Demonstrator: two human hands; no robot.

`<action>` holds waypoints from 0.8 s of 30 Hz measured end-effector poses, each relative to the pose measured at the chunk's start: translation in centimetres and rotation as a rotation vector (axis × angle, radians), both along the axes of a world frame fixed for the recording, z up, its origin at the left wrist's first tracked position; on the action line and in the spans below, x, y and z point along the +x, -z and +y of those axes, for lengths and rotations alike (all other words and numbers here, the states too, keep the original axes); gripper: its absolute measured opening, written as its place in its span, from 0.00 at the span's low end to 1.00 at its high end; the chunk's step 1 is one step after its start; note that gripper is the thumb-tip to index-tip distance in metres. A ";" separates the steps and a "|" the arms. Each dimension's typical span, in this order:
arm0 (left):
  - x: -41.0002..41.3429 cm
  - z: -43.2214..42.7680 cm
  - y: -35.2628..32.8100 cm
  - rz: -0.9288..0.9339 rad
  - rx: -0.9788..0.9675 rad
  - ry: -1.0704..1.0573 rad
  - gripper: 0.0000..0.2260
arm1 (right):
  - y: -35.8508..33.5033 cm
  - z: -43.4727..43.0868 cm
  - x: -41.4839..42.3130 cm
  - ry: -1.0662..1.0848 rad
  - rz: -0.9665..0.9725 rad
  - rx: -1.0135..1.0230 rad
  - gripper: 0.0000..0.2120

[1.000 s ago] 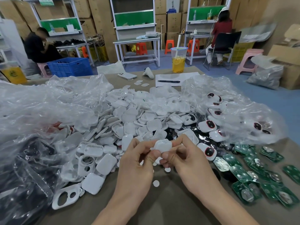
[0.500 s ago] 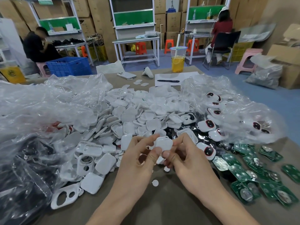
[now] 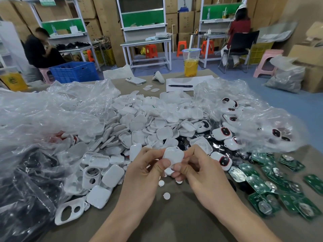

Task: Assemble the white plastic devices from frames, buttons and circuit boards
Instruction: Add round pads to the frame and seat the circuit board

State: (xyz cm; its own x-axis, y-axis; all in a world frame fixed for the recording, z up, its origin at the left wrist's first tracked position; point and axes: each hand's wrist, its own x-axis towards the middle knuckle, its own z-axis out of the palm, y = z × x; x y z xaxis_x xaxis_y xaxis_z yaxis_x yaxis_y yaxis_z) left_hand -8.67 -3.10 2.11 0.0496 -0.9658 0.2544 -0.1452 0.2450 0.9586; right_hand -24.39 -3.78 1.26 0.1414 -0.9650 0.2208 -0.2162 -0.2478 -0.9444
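Note:
Both hands meet over the table's near middle around one white plastic shell (image 3: 173, 155). My left hand (image 3: 145, 173) pinches its left side with thumb and fingers; my right hand (image 3: 197, 172) pinches its right side. Small white round buttons (image 3: 166, 195) lie on the table just below the hands. A big heap of white shells (image 3: 139, 126) spreads behind. White frames with round holes (image 3: 70, 211) lie at the near left. Green circuit boards (image 3: 272, 186) are scattered to the right. Finished white devices with dark red-ringed faces (image 3: 222, 133) sit behind the boards.
Crumpled clear plastic bags (image 3: 43, 119) cover the left side and the right rear (image 3: 253, 119). At the table's far edge stand a cup of yellow drink (image 3: 191, 64), a phone (image 3: 135, 80), a pen on paper (image 3: 180, 86). Two people sit at benches beyond.
Both hands keep hold of the white shell and have lifted it slightly, shifting their fingers on it. Nothing else on the table moved.

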 end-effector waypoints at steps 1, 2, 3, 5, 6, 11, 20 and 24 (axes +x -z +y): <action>0.0 0.0 0.1 -0.010 -0.006 -0.010 0.15 | 0.0 0.0 0.0 -0.001 -0.004 -0.001 0.17; -0.1 0.0 0.1 -0.025 -0.013 -0.024 0.16 | -0.1 0.0 0.0 -0.002 -0.010 -0.003 0.18; -0.1 0.0 0.2 -0.045 -0.021 -0.041 0.16 | -0.1 0.0 0.0 -0.005 -0.018 -0.007 0.19; -0.2 -0.1 0.4 -0.099 -0.043 -0.086 0.16 | -0.1 0.1 0.1 -0.022 -0.032 -0.012 0.20; -0.3 -0.1 0.5 -0.122 -0.059 -0.106 0.17 | -0.2 0.1 0.2 -0.031 -0.038 -0.016 0.20; -0.6 0.2 0.4 -0.160 -0.081 -0.040 0.16 | -0.2 0.2 0.2 -0.049 -0.046 -0.023 0.20; -0.1 0.1 0.6 0.045 0.021 -0.064 0.07 | -0.2 0.4 0.5 -0.126 -0.144 0.051 0.11; 0.1 0.1 0.7 0.021 -0.005 -0.071 0.11 | -0.3 0.5 0.5 -0.132 -0.143 0.066 0.10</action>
State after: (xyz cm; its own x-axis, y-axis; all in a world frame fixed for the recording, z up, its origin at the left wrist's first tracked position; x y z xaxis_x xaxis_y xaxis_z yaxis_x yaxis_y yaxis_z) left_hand -8.53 -3.03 1.37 0.1231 -0.9584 0.2577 -0.1422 0.2400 0.9603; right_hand -23.91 -3.28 1.60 0.2397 -0.9532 0.1843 -0.0487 -0.2014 -0.9783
